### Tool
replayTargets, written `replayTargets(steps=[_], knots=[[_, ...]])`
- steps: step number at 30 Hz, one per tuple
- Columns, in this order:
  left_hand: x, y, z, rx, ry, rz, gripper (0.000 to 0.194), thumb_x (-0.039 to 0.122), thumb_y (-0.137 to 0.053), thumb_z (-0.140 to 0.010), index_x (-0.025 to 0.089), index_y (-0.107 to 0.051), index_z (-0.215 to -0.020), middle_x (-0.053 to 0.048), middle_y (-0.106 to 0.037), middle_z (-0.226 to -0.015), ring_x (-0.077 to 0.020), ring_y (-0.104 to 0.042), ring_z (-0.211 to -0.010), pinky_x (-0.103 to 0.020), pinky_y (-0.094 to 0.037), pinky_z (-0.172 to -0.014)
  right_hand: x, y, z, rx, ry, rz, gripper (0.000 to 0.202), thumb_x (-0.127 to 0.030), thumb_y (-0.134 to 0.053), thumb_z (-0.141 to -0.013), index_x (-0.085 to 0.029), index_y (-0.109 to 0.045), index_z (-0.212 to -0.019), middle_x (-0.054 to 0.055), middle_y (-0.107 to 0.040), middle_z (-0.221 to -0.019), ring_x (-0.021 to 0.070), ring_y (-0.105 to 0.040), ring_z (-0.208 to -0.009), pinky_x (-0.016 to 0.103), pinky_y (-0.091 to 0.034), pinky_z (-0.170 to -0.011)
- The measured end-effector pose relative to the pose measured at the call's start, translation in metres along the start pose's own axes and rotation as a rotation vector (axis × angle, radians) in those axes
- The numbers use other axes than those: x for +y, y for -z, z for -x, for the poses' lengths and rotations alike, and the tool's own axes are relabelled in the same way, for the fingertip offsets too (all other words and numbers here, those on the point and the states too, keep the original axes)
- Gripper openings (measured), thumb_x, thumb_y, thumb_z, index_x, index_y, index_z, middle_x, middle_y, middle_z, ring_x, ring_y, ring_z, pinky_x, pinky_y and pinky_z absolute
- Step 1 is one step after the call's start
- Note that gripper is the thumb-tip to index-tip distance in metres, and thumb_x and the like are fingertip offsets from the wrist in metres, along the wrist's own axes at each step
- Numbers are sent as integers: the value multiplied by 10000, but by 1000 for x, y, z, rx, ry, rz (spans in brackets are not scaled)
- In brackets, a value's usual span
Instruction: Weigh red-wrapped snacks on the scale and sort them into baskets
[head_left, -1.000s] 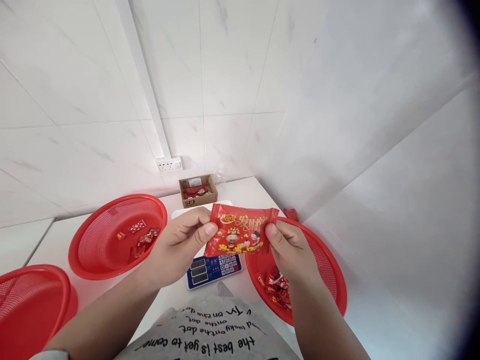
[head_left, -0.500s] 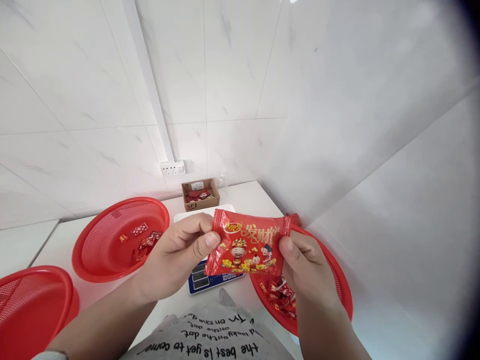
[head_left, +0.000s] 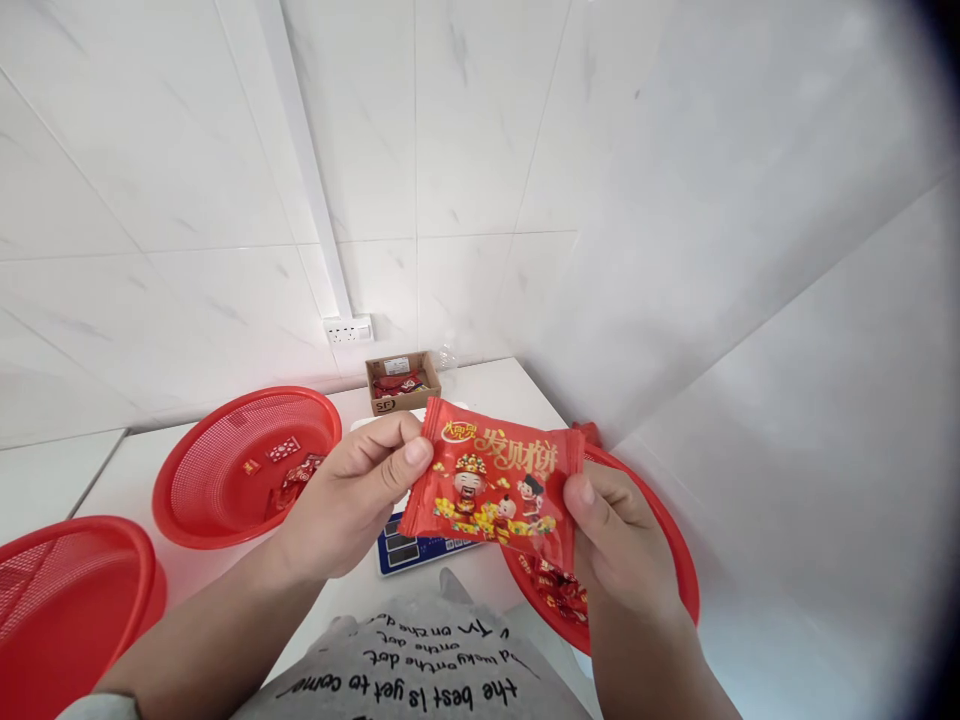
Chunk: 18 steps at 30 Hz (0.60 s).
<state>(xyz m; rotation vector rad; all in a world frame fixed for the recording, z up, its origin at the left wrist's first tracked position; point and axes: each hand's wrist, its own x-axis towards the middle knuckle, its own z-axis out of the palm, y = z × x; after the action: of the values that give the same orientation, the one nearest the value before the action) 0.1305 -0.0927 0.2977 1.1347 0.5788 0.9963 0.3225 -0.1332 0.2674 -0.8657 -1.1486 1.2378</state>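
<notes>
A red plastic snack packet (head_left: 491,485) with gold lettering and cartoon figures is stretched between my hands, its printed face toward me. My left hand (head_left: 364,490) is closed, pinching the packet's left end between thumb and fingers. At the opposite end, my right hand (head_left: 622,525) is closed on the crimped edge, thumb in front. Below and behind the packet sits a digital scale (head_left: 401,550), mostly covered by it. Partly behind my right forearm is a red basket (head_left: 686,580) with several small red packets (head_left: 559,590) inside.
On the left stand a red mesh basket (head_left: 202,460) with several packets and another red basket (head_left: 139,570) cut off by the view. A cardboard box (head_left: 405,402) of red packets is near the wall, below a power socket (head_left: 348,329). A wall rises close on the right.
The packet is now slightly tilted, its right end lower, and its lettering shows more fully. Both hands keep their hold. The view has shifted a little.
</notes>
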Motion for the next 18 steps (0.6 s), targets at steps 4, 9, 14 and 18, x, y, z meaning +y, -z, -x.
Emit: replayTargets(steps=[4, 9, 14, 18], knots=[[-3, 0, -1, 29, 79, 75, 316, 406, -697, -754, 173, -523, -631, 37, -553, -609, -76, -487, -537, -198, -409, -525, 3, 0, 3, 63, 9, 39, 488, -604, -590, -766, -209, -485, -500, -28, -461, -442, 98, -391, -429, 239, -328, -418], [-6, 1, -3, 45, 95, 68, 278, 426, -677, -764, 195, -562, -661, 28, -571, -607, -102, -524, -578, -219, -435, -571, 6, -1, 5, 79, 16, 37, 440, -589, -594, -773, -211, -550, -551, -23, -508, -478, 110, -437, -456, 248, -360, -454], [-10, 6, -2, -65, 51, -132, 450, 573, -573, -786, 179, -540, -571, 4, -540, -554, -108, -467, -526, -234, -384, -515, 6, -2, 5, 65, 39, -4, 401, -569, -575, -797, -214, -599, -611, -14, -543, -531, 117, -461, -487, 258, -384, -487], [-10, 9, 1, -113, 27, -224, 437, 516, -607, -786, 182, -489, -530, 22, -517, -535, -95, -444, -519, -221, -338, -488, 7, -1, 6, 64, 61, 14, 418, -580, -555, -804, -210, -597, -614, -9, -542, -534, 115, -448, -485, 254, -381, -478]])
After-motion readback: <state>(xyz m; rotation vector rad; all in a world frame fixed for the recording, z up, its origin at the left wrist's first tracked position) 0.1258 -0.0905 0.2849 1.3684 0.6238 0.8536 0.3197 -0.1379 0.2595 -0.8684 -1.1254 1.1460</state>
